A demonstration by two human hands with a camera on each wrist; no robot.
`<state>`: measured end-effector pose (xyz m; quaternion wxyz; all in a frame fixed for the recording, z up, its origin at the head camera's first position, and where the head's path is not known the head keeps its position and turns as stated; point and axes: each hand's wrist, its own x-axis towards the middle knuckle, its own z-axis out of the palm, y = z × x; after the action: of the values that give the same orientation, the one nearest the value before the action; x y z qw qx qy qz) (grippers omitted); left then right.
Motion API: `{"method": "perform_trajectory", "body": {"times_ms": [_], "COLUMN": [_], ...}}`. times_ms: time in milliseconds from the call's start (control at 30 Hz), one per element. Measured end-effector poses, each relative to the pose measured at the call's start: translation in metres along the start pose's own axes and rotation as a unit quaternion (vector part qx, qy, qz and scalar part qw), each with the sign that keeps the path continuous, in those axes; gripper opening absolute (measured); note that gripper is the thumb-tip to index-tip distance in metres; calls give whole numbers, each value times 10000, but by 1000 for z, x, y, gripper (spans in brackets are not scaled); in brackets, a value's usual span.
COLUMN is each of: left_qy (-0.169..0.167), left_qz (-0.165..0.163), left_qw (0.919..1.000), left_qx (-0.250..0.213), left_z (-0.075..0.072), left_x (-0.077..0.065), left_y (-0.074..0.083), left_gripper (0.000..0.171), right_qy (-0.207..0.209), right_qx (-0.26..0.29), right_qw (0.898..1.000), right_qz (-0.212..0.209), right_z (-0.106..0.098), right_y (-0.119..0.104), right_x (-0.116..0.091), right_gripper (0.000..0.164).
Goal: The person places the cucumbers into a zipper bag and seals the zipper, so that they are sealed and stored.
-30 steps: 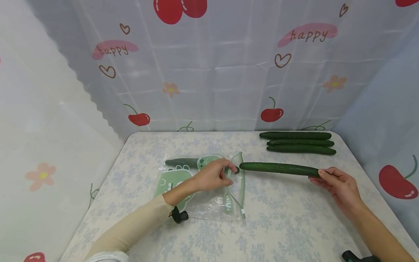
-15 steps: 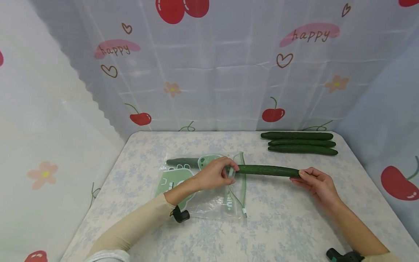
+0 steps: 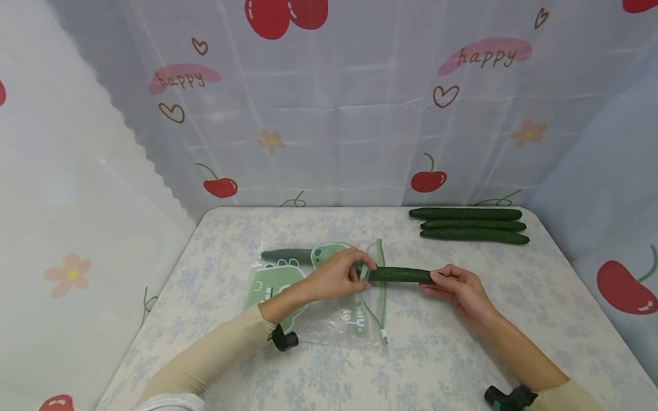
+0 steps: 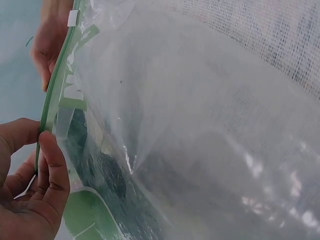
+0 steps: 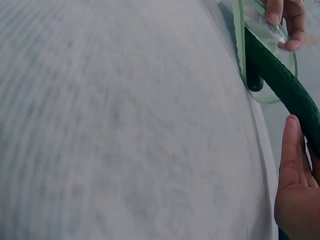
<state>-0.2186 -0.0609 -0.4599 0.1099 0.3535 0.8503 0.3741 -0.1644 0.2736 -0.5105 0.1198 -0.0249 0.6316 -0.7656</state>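
A clear zip bag (image 3: 334,328) with green cartoon prints and a green zip edge lies flat on the table, mouth to the right. My left hand (image 3: 336,275) pinches the upper layer at its mouth, seen closer in the left wrist view, where the fingers (image 4: 54,165) grip the green edge. My right hand (image 3: 461,290) holds a long dark green cucumber (image 3: 401,274) by its right end. The cucumber's left part is inside the bag mouth, partly hidden behind the left hand. Another cucumber (image 3: 285,255) lies inside the bag along its far side.
Three more cucumbers (image 3: 470,224) lie side by side at the back right of the table (image 3: 411,365), which has a pale floral cover. A white slider (image 3: 382,333) sits at the near end of the zip. Printed curtains (image 3: 339,142) stand behind and at both sides.
My right hand has moved left, sliding the cucumber from just outside the bag mouth to partway inside. The left hand keeps its pinch on the bag's edge with little movement.
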Motion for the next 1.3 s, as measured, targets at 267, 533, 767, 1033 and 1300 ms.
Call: {"method": "perform_trajectory", "body": {"times_ms": [267, 533, 767, 1033, 1300], "left_qy": [98, 70, 83, 88, 25], "left_qz": [2, -163, -189, -170, -207], "left_qw": [10000, 9997, 9994, 9991, 9988], "left_qx": [-21, -161, -276, -387, -447], "left_z": [1, 4, 5, 6, 7], "left_x": [-2, -3, -3, -3, -2], "left_y": [-3, -8, -9, -13, -13], "left_gripper": [34, 33, 34, 34, 35], "right_qy": [115, -24, -21, -124, -204], "right_qx": [66, 85, 173, -7, -391], "right_qw": [9992, 9985, 9978, 9983, 9978], "right_qz": [371, 542, 636, 572, 496], "right_z": [26, 45, 60, 72, 83], "right_y": [5, 9, 12, 14, 20], "right_x": [12, 22, 33, 46, 55], "right_gripper": [10, 16, 10, 15, 24]}}
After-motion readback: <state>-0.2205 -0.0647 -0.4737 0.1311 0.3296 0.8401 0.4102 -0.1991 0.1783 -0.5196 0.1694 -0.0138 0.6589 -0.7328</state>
